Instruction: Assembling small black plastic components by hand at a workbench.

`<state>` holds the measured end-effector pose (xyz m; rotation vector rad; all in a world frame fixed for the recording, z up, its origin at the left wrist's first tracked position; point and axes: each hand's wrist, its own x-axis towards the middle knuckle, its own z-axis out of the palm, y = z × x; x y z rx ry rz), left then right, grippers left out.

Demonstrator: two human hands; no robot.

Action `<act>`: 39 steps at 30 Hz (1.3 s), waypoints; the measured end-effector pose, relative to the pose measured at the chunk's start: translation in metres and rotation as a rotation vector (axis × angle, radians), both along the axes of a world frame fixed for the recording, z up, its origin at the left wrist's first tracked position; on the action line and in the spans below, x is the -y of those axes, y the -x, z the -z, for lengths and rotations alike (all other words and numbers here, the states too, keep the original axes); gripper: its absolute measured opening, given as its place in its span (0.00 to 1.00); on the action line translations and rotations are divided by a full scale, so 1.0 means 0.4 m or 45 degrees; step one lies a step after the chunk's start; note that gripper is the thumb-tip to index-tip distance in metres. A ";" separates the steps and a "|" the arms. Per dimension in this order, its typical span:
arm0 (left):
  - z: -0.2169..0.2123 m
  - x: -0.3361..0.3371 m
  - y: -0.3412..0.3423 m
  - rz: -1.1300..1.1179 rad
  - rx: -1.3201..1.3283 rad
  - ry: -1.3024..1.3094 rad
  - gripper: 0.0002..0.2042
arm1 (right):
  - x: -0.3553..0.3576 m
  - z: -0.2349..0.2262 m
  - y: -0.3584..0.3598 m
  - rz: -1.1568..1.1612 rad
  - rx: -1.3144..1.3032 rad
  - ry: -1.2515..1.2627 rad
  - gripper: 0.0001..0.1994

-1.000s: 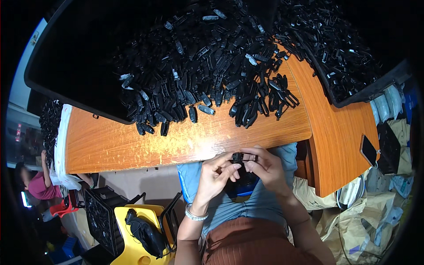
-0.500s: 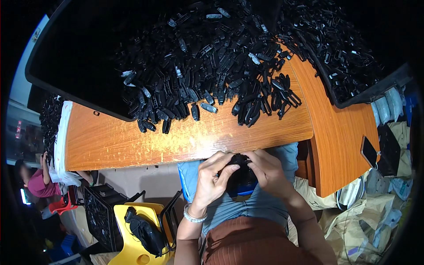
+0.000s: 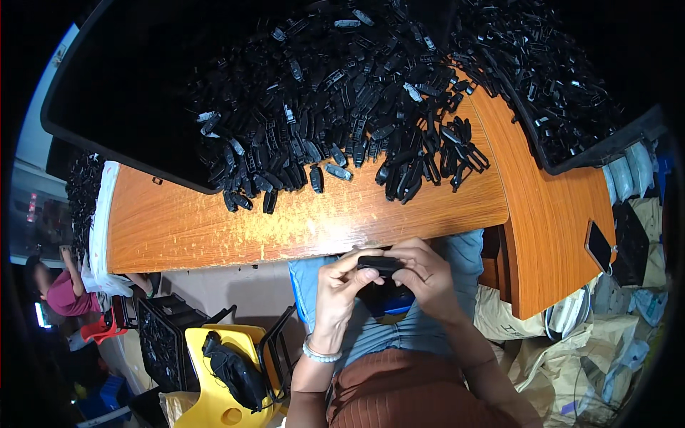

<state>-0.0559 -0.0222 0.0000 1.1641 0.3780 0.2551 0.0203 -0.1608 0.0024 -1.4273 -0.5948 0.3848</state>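
In front of my lap, just below the table's front edge, both hands grip one small black oblong plastic part (image 3: 378,266). My left hand (image 3: 342,285) pinches its left end, thumb toward me. My right hand (image 3: 427,277) holds the right end with bent fingers. The part lies roughly level between them, and the fingers cover its ends. Beneath my hands, something dark rests on my lap; its form is hard to make out. Across the wooden table (image 3: 214,228) spreads a heap of similar black parts (image 3: 307,121), a few with grey faces.
Large black trays (image 3: 135,160) stand at the back left and right (image 3: 592,157). A phone (image 3: 598,246) with a cable lies on the right table. At lower left are a yellow chair (image 3: 207,378) holding a black bag (image 3: 235,374), and another person (image 3: 71,292) beyond.
The black part has turned to lie crosswise between my fingers and shows more plainly. My left fingers have shifted along it, and my right hand has closed in around its end.
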 end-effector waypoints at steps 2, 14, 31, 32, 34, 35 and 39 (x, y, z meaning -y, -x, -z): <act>0.021 -0.003 0.007 0.125 0.141 0.335 0.14 | 0.016 -0.003 -0.009 -0.102 0.021 -0.023 0.13; 0.055 -0.039 0.065 -0.152 0.273 0.840 0.48 | 0.078 0.119 -0.018 -0.099 -0.264 0.210 0.07; 0.061 -0.014 0.107 -0.189 0.464 1.047 0.07 | 0.143 0.463 0.072 -0.318 0.228 0.913 0.09; 0.066 -0.017 0.107 -0.165 0.493 1.040 0.08 | 0.143 0.466 0.068 -0.320 0.236 0.910 0.09; 0.067 -0.020 0.107 -0.144 0.521 1.034 0.08 | 0.147 0.469 0.070 -0.310 0.214 1.050 0.09; 0.062 -0.020 0.106 -0.146 0.509 1.041 0.08 | 0.148 0.471 0.071 -0.313 0.214 1.052 0.09; 0.047 -0.014 0.111 -0.175 0.477 1.066 0.09 | 0.149 0.478 0.075 -0.265 0.277 1.015 0.09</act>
